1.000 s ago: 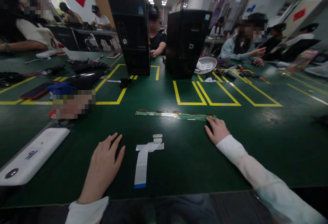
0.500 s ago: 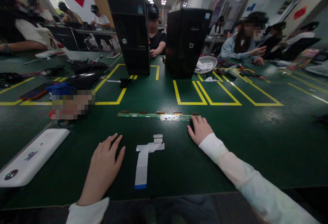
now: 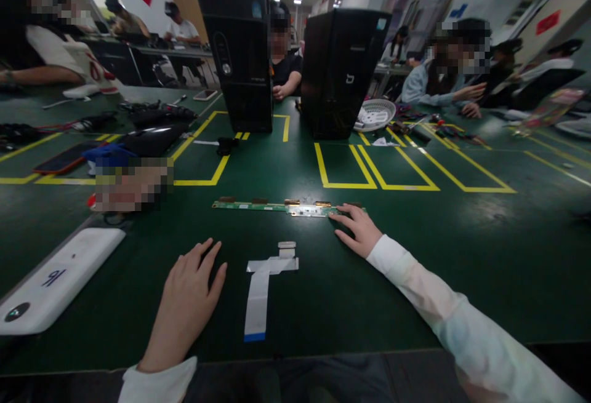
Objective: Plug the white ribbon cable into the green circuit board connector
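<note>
A long, narrow green circuit board (image 3: 272, 207) lies crosswise on the dark green table, with copper-coloured tabs along its far edge. My right hand (image 3: 361, 229) is over the board's right end, fingers apart, the fingertips on or just above it; contact is hard to make out. Nearer to me lies a white flat ribbon cable (image 3: 257, 304), folded at its far end, with a connector there and a blue tip towards me. My left hand (image 3: 191, 301) rests open on the table to the left of the cable, not touching it.
A white device (image 3: 60, 280) lies at the left, below a blurred-out item. Two black computer towers (image 3: 240, 71) stand beyond the board, a person's hand (image 3: 280, 91) behind them. Back right is a white basket (image 3: 376, 114); yellow tape (image 3: 346, 185) marks the table.
My right hand has slid a little left along the board, its fingers now more stretched out and spread. My left hand, the board and the cable stay in place.
</note>
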`<state>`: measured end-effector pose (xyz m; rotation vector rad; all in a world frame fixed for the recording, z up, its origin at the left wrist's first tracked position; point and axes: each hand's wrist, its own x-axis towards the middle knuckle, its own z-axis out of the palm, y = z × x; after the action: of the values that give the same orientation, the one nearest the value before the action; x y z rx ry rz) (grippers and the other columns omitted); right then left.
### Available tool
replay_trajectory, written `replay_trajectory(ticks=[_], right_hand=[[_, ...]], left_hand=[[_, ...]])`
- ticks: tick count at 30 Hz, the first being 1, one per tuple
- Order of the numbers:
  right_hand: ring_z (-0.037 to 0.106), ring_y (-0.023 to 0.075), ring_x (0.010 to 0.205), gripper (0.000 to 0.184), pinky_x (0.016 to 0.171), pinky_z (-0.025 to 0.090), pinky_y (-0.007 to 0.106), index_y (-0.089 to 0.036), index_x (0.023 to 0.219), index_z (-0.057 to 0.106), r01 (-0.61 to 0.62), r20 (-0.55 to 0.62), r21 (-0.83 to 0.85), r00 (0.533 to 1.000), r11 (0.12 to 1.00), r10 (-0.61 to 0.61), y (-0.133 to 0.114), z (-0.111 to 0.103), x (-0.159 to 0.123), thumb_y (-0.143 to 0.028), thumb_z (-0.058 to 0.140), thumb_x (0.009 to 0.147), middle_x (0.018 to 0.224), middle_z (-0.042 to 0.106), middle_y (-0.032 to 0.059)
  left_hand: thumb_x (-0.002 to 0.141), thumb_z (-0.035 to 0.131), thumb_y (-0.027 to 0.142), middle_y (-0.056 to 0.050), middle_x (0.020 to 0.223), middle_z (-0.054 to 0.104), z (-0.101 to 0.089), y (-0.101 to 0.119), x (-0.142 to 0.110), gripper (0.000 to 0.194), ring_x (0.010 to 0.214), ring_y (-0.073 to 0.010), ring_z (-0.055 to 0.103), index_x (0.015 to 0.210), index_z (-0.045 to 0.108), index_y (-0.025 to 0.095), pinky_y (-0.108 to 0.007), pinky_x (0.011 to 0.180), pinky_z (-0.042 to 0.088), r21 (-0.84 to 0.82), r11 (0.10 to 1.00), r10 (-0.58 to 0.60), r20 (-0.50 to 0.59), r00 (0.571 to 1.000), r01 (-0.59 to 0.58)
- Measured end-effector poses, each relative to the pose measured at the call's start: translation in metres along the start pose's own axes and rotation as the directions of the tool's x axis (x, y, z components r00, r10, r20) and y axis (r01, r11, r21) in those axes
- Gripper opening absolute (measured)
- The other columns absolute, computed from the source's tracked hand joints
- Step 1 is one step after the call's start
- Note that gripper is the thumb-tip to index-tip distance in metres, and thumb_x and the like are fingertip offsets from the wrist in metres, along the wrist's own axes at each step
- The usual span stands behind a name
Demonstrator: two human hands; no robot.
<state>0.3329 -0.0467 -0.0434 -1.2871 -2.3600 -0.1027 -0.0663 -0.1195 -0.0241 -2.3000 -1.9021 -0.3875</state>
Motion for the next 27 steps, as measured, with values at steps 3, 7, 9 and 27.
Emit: replay_trajectory(ticks=[3,7,9,27], right_hand=[[0.050,0.0294,0.115,0.043,0.096,0.044,0.049,-0.017,0.126,0.060,0.020,0.016,0.025,1.000,0.999,-0.021,0.000,-0.001,0.006,-0.041,0.044,0.093,0.124,0.053,0.0169],[0.049,0.0291,0.113,0.042,0.096,0.044,0.050,-0.019,0.124,0.061,0.071,0.061,0.053,0.995,0.996,-0.075,-0.004,-0.002,0.019,-0.040,0.045,0.092,0.120,0.054,0.0153],[0.049,0.0288,0.111,0.041,0.095,0.044,0.049,-0.019,0.123,0.062,0.094,0.074,0.064,0.992,0.994,-0.098,-0.006,-0.003,0.025,-0.039,0.046,0.092,0.118,0.055,0.0150],[0.046,0.0296,0.121,0.044,0.100,0.041,0.050,-0.017,0.130,0.057,0.137,0.113,0.074,0.983,0.988,-0.145,-0.009,-0.001,0.025,-0.038,0.045,0.093,0.133,0.050,0.0165]], left_hand=[[0.094,0.029,0.044,-0.019,0.138,0.052,0.002,-0.001,-0.001,0.057,0.127,-0.0349,0.049,0.131,0.054,0.009,-0.053,0.105,0.040,-0.005,1.000,0.007,-0.020,1.000,-0.007],[0.094,0.030,0.044,-0.018,0.139,0.052,0.004,-0.002,-0.001,0.055,0.129,-0.0339,0.048,0.133,0.053,0.011,-0.052,0.107,0.039,0.004,1.000,0.011,-0.030,1.000,-0.011],[0.095,0.029,0.044,-0.018,0.139,0.051,0.004,-0.002,-0.001,0.056,0.129,-0.0344,0.048,0.133,0.052,0.009,-0.052,0.107,0.039,0.010,1.000,0.008,-0.018,1.000,-0.008],[0.094,0.029,0.046,-0.019,0.137,0.053,0.001,-0.002,0.000,0.059,0.127,-0.0353,0.048,0.133,0.053,0.008,-0.053,0.105,0.041,-0.004,1.000,0.009,-0.005,1.000,-0.009]])
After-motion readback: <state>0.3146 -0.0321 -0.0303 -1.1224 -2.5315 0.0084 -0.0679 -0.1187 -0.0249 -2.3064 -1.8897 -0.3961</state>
